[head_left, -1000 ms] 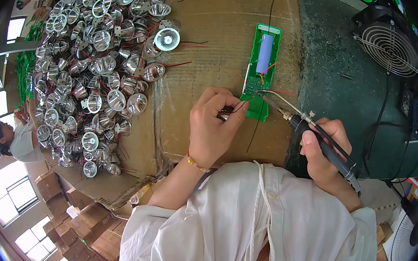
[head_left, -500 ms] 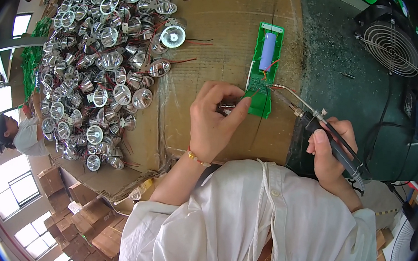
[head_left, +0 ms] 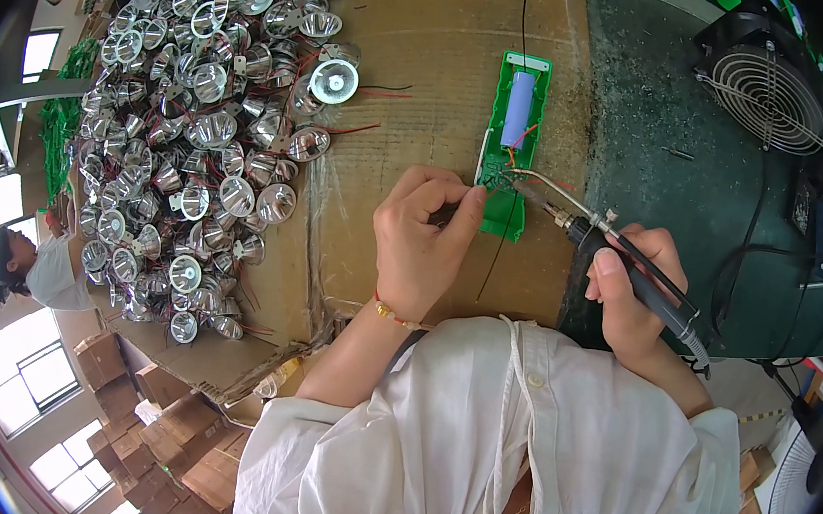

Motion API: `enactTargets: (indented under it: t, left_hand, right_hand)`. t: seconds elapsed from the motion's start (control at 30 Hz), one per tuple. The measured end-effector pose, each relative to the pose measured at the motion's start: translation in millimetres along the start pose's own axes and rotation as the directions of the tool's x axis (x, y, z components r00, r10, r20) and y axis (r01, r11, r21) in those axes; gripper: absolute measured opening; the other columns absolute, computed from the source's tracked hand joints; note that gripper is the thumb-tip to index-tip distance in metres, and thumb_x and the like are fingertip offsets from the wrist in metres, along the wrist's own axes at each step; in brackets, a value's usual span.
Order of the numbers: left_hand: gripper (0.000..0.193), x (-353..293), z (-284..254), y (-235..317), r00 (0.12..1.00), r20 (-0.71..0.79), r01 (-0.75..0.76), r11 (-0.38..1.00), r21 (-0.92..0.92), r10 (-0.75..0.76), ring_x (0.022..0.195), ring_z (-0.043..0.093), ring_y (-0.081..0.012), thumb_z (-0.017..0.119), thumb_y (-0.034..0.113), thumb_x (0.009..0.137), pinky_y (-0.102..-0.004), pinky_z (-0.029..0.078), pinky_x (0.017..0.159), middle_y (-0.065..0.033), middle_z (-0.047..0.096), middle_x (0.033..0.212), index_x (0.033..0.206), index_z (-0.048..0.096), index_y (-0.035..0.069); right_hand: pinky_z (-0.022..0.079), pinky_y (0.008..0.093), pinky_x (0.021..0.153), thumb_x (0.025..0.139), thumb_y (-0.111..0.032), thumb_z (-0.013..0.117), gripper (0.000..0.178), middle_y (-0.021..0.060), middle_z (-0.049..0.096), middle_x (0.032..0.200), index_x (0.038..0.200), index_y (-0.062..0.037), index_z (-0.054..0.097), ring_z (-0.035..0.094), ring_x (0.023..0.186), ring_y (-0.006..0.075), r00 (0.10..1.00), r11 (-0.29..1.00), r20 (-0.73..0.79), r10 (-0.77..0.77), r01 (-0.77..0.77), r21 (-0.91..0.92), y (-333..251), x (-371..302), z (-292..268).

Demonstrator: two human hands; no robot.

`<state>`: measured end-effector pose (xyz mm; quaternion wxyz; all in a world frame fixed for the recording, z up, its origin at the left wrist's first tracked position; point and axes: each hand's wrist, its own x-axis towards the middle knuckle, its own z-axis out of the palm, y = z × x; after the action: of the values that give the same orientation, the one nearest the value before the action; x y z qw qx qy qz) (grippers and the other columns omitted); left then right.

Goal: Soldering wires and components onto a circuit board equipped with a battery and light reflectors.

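Soldering was apparently underway: iron gripped in right hand at board in green case (right of reflectors), wire seemingly pinched by left hand. Still wire was probably called for.

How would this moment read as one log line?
Left hand: at green plastic housing; right hand: holding black soldering iron near green circuit board; purple cylindrical battery: in housing; silver conical reflectors: piled left

No lettering can be read; no numbers either.
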<state>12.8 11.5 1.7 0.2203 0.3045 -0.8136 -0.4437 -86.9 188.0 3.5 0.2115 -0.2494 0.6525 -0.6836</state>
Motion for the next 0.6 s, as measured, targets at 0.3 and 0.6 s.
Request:
enactTargets:
  t: [0.3, 0.6]
  left_hand:
    - [0.007, 0, 3, 0, 0.999, -0.034, 0.016, 1.000, -0.024, -0.017, 0.059, 0.055, -0.0156, 0.066, 0.004, 0.074, -0.0254, 0.044, 0.054, -0.0090, 0.059, 0.074, 0.071, 0.062, -0.002]
    - [0.009, -1, 3, 3, 0.998, -0.049, 0.024, 1.000, -0.007, -0.024, 0.058, 0.055, -0.0159, 0.066, 0.004, 0.074, -0.0258, 0.043, 0.054, -0.0090, 0.058, 0.073, 0.070, 0.061, -0.002]
  right_hand:
    - [0.038, 0.0211, 0.048, 0.080, -0.005, 0.061, 0.013, 0.0034, 0.053, 0.065, 0.082, -0.0004, 0.049, 0.048, 0.054, 0.0051, 0.998, 0.997, 0.015, 0.058, -0.057, -0.051, 1, 4, 2]
    - [0.041, 0.0218, 0.050, 0.081, -0.007, 0.061, 0.017, 0.0071, 0.054, 0.068, 0.087, 0.0006, 0.048, 0.049, 0.055, 0.0071, 0.997, 0.997, -0.025, 0.079, -0.080, -0.004, -10, -2, 0]
